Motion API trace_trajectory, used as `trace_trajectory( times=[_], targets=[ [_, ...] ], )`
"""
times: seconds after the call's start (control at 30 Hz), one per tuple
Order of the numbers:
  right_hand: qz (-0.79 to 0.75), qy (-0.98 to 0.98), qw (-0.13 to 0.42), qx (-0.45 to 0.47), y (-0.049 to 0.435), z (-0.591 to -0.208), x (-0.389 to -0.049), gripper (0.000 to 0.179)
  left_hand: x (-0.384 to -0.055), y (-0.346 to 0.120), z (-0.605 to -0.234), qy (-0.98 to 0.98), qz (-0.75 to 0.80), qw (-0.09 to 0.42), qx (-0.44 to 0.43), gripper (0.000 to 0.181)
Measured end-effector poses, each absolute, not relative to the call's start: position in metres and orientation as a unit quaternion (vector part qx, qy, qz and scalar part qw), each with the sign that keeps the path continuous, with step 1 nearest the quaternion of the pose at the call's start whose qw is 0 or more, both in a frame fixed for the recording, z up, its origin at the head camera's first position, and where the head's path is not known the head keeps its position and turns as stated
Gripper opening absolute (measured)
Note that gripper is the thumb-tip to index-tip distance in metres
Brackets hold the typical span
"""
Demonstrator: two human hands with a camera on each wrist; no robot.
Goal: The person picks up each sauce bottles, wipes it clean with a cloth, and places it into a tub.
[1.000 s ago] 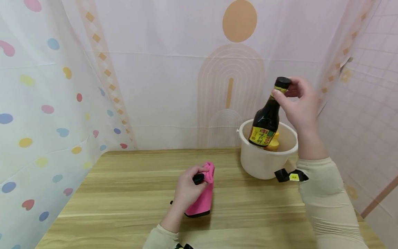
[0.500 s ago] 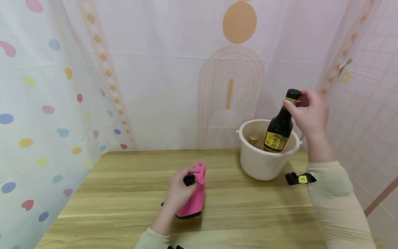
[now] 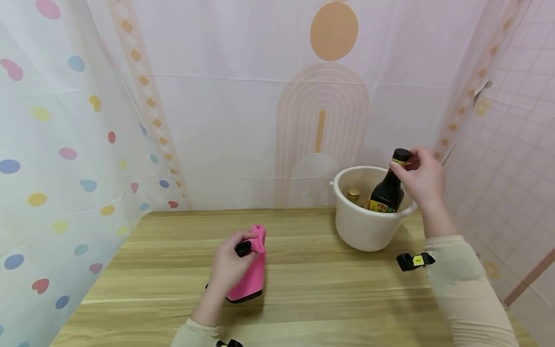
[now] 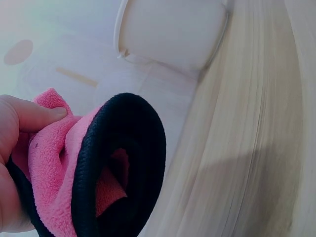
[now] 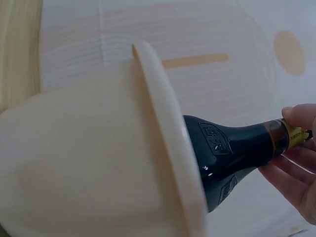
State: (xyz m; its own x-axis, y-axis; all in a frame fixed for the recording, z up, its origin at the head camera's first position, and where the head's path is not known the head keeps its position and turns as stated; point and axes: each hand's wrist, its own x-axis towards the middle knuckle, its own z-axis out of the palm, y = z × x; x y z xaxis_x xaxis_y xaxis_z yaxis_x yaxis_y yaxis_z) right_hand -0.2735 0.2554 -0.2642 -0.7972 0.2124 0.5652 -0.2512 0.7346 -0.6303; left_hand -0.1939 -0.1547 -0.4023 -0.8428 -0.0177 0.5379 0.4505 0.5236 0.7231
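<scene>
My right hand (image 3: 422,178) pinches the neck of a dark soy sauce bottle (image 3: 387,190) with a black cap and a yellow label. The bottle leans slightly, its lower part down inside a cream bucket (image 3: 364,231). From the right wrist view, the bottle's shoulder (image 5: 217,148) shows past the bucket's rim, and its base is hidden. My left hand (image 3: 231,262) grips a folded pink cloth (image 3: 251,279) with black edging, held above the table. Close up in the left wrist view, the cloth (image 4: 54,168) is rolled into a loop, the thumb pressing on it.
A gold-capped bottle (image 3: 353,195) stands inside the bucket, left of the soy sauce. The wooden table (image 3: 303,299) runs back to a patterned curtain (image 3: 234,120). Another curtain (image 3: 56,193) with coloured dots borders the left side.
The soy sauce bottle has moved right, then down deeper into the bucket, with my right hand on its neck. My left hand has shifted left, carrying the pink cloth.
</scene>
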Motion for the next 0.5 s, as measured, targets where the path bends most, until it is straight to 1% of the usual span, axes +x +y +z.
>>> trace_trajectory(
  times=[0.17,0.33,0.5],
  targets=[
    [0.364,-0.880,0.306,0.019,0.253,-0.279,-0.276,0.043,-0.194,-0.156,-0.402,-0.841,-0.457,0.260,-0.125,0.039],
    [0.347,-0.885,0.308,0.028,0.253,-0.291,-0.279,0.039,-0.195,-0.156,-0.403,-0.843,-0.457,0.257,-0.122,0.039],
    [0.321,-0.901,0.292,0.027,0.253,-0.298,-0.280,0.039,-0.196,-0.155,-0.405,-0.843,-0.454,0.258,-0.126,0.039]
  ],
)
